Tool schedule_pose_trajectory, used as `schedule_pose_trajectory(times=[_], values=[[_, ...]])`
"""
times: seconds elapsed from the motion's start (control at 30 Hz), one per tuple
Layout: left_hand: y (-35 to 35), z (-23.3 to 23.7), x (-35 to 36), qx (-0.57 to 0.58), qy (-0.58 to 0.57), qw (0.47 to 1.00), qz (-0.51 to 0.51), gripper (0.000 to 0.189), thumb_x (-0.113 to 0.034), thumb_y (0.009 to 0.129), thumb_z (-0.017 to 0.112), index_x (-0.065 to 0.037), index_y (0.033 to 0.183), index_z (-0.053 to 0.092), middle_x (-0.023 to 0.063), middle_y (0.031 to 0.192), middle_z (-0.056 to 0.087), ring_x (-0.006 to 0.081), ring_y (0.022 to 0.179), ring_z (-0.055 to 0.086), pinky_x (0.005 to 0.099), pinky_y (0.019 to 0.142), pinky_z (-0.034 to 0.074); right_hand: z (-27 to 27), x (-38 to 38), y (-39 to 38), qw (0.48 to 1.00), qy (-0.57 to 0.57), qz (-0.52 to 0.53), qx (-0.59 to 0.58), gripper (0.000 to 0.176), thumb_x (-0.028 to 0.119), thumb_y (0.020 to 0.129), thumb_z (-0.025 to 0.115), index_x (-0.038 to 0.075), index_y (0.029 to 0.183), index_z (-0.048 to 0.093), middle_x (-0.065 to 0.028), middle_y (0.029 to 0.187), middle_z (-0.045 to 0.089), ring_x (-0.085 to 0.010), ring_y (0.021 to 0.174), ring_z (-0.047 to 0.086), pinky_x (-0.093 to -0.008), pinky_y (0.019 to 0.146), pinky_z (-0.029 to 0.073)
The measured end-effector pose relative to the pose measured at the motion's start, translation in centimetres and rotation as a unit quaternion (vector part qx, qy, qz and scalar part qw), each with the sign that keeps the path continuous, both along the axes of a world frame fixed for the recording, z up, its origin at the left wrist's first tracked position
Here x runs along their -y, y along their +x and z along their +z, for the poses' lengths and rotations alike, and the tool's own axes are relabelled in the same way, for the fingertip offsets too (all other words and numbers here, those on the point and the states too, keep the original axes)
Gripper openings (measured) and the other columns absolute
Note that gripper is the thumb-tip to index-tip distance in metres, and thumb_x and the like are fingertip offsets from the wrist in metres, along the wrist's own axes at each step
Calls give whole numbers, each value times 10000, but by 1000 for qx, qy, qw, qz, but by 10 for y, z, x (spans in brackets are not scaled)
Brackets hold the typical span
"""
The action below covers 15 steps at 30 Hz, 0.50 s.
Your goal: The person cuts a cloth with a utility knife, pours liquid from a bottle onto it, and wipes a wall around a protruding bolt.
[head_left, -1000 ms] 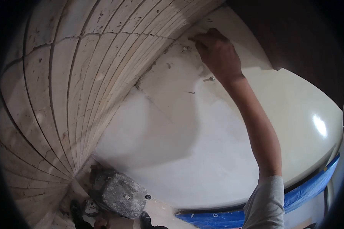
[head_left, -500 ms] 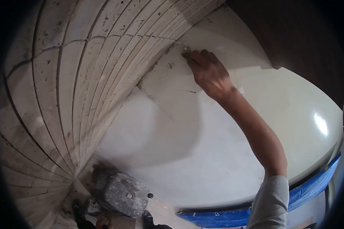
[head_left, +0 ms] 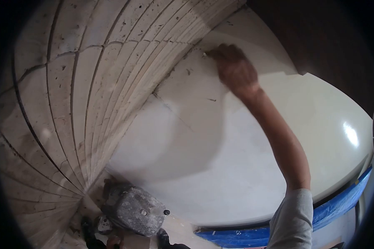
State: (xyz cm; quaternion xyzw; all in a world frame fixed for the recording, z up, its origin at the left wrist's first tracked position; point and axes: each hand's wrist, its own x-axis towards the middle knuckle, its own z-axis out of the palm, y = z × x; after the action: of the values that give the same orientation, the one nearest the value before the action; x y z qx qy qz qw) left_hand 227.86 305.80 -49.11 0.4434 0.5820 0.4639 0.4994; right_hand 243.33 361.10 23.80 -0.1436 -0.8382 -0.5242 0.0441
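My right hand is blurred by motion, beside a small round pale spot on the smooth white surface. Its fingers look curled together, and whatever they pinch is too smeared to make out. The spot lies just left of the fingertips, near the seam with the grooved beige panelling. At the bottom edge a small skin-toned shape, apparently my left hand, shows only in part, and its fingers cannot be made out.
A dusty grey container stands at the lower left, with dark shoes near it. Blue plastic sheeting runs along the lower right edge of the white surface. A dark brown panel fills the upper right.
My right hand has moved slightly right, away from the round spot, and is now blurred. The view has shifted a little, so the panelling and container appear farther right.
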Motion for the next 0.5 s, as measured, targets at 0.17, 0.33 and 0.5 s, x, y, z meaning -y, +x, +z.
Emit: schedule_pose_trajectory(times=[0.17,0.33,0.5], values=[[-5,11,2,-41,-40,998,-20,359,-239,1028,773,21,1272,734,181,1441,641,326,1343,616,411,1014,596,12,5,-7,999,21,22,19,249,82,873,668,93,1104,760,-70,1169,688,-280,1106,658,-391,1024,552],[-6,17,-1,-43,-47,997,-32,347,-241,1015,791,1,1261,747,197,1387,677,351,1301,642,449,1020,584,-20,7,3,998,-5,26,58,296,109,867,676,86,1153,750,-72,1169,666,-258,1066,652,-377,976,563],[-3,9,-4,-29,116,993,22,252,-213,1023,776,-4,1162,765,189,1246,725,366,1219,672,465,1018,569,-11,25,1,999,8,-32,35,378,104,897,669,114,1269,739,-48,1176,631,-241,1043,643,-376,945,558]])
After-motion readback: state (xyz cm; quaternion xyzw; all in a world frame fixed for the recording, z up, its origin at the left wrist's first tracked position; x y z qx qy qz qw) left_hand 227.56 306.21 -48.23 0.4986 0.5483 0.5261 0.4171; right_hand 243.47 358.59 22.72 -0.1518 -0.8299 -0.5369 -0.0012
